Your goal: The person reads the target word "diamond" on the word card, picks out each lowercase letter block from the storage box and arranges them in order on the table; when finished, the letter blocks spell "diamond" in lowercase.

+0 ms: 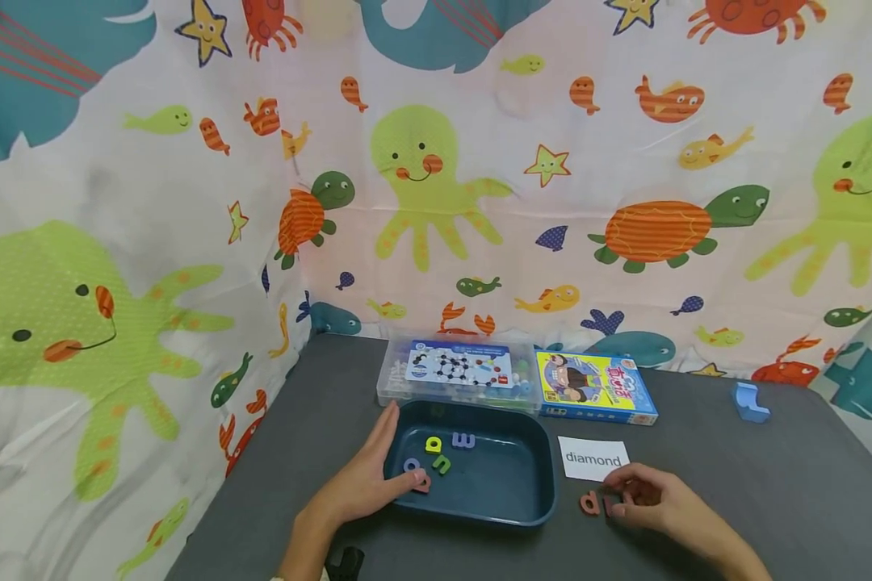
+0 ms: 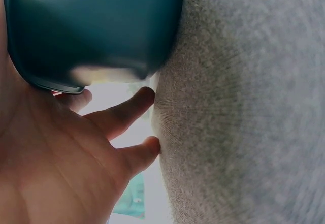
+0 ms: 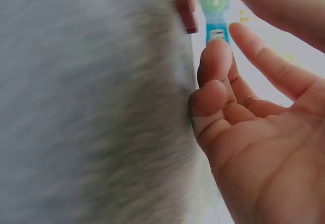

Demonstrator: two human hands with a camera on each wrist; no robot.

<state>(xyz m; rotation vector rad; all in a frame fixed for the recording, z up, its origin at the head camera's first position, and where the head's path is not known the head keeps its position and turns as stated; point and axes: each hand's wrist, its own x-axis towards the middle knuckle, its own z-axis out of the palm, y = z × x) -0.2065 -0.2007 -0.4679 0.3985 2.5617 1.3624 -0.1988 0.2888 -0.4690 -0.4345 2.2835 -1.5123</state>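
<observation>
My left hand [image 1: 366, 476] holds the left rim of a dark teal tray [image 1: 480, 504], its thumb over the near edge. Inside the tray lie several letter pieces, among them a yellow letter [image 1: 433, 445], a purple letter m [image 1: 463, 440] and a green letter n [image 1: 442, 465]. My right hand [image 1: 654, 504] pinches a narrow reddish-brown letter piece [image 1: 607, 506] at the table; its thumb partly covers the piece. This letter [image 3: 186, 17] also shows in the right wrist view. Just left of it lies a reddish-brown letter d [image 1: 589, 503], below a white card [image 1: 593, 457] printed "diamond".
Behind the tray stands a clear plastic case [image 1: 388, 383] with a molecule-pattern label. A yellow and blue box [image 1: 596, 387] lies to its right. Farther right is a light-blue plastic piece [image 1: 751, 402]. Printed fabric hangs along the back and left of the grey table [image 1: 705, 428].
</observation>
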